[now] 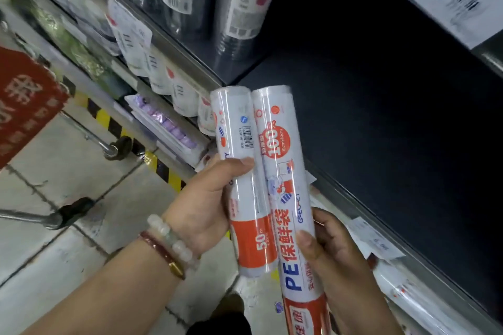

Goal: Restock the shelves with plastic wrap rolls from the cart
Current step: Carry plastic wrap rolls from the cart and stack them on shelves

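White rolls [239, 179] gripped by left hand [201, 207], right hand [332, 247]; dark shelf [381, 117] beside.

Longer roll [288, 198] cut off below

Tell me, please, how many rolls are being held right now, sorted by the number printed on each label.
Roll marked 50 m, held by the left hand: 1
Roll marked 100, longer, held by the right hand: 1
Total: 2 rolls in hand, side by side before the dark empty shelf.
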